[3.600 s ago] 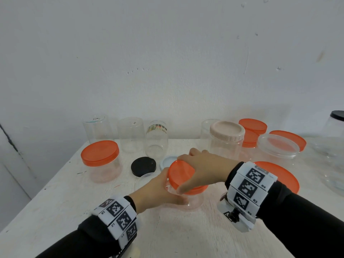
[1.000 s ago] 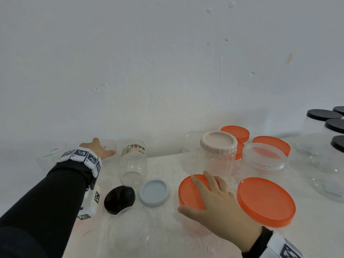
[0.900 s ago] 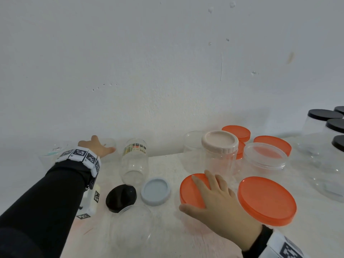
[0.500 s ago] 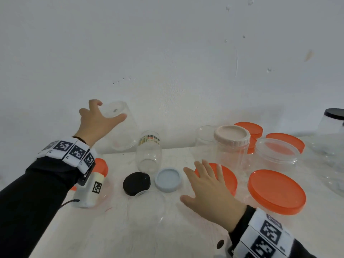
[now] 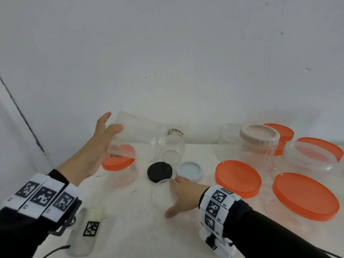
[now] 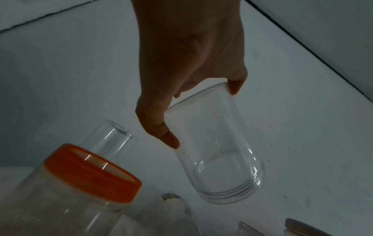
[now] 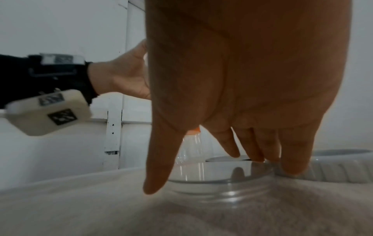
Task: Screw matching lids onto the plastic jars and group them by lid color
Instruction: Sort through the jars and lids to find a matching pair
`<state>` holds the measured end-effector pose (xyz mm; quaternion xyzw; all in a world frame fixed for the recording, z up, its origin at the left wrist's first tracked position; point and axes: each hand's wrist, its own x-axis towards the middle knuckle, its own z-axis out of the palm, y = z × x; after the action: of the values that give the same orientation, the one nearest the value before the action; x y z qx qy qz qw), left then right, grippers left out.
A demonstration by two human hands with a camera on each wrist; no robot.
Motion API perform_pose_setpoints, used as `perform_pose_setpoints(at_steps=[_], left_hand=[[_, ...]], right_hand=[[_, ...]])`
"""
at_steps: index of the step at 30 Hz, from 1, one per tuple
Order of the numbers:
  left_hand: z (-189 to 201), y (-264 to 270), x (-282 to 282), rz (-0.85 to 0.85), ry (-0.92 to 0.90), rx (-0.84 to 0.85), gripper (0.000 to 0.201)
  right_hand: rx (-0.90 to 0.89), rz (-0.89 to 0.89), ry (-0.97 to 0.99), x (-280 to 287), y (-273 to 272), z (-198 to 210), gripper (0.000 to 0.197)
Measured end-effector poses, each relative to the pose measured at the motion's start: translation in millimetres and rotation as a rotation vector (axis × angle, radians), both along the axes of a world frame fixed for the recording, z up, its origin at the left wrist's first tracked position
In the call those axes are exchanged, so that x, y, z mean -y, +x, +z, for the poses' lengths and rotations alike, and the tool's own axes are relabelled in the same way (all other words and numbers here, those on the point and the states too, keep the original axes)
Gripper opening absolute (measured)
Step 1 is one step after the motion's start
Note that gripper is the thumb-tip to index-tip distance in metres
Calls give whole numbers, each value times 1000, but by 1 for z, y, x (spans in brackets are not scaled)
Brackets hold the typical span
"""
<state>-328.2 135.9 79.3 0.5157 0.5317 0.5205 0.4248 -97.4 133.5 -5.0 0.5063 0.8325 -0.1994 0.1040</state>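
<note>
Above the table (image 5: 119, 229), left hand (image 5: 96, 151) fingers grasp a tilted unlabeled clear jar (image 5: 135, 140); right hand (image 5: 184, 194) fingers hang released.

so the left hand (image 5: 96, 151) went to the back row, grabbed a clear jar (image 5: 136, 139) and now holds it tipped sideways in the air. right hand (image 5: 183, 194) left the orange lid (image 5: 238, 176) and is over the open jar (image 5: 162, 194) up front.
</note>
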Motion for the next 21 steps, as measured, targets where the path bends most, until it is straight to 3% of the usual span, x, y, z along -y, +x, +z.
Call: perform_pose_setpoints(at_steps=[4, 10, 14, 19, 21], left_hand=[[-14, -11, 19, -68, -76, 98, 83], [-29, -10, 35, -42, -129, 41, 83], [-39, -10, 45, -30, -92, -14, 99], [-52, -11, 45, -13, -113, -34, 93], [-57, -9, 48, -15, -141, -97, 100]], right_hand=[[24, 11, 29, -1, -12, 3, 101], [38, -28, 17, -2, -13, 4, 105], [-107, -160, -61, -10, 5, 13, 115], [-318, -310, -81, -17, 26, 24, 121], [-383, -338, -50, -16, 32, 28, 117]])
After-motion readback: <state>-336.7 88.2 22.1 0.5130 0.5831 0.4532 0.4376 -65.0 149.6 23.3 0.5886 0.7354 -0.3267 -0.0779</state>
